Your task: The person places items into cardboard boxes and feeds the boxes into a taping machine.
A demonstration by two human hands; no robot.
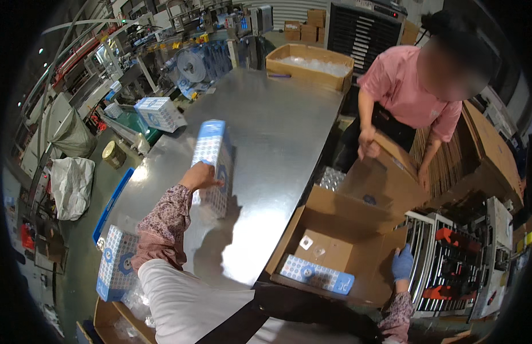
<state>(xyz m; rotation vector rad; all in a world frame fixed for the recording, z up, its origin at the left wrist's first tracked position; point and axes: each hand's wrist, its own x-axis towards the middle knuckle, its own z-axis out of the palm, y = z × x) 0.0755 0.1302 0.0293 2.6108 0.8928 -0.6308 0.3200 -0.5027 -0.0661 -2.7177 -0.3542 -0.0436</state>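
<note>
Your left hand (201,176), bare, was clamped on the long box (211,137), blue and white, with its fingers bent over the side of it. This box was at the metal table (271,155), to the left of the open carton (386,252) and well apart from it; I cannot tell if its lower end touched the metal or was a little lifted. Your right hand, in a blue glove (402,264), touched the right edge of the carton, but I cannot tell whether its fingers were closed on the cardboard. Inside the carton, a second box (311,274) of the same pattern lay along the near wall, and the rest of the bottom was mostly bare. As I judge, the step in hand was the gripping of the long box with one hand while the other steadied the carton. The next move called for a firm left grip, a level wrist, and care for the co-worker (397,77), who was holding a cardboard piece (380,178) just beyond the carton.
</note>
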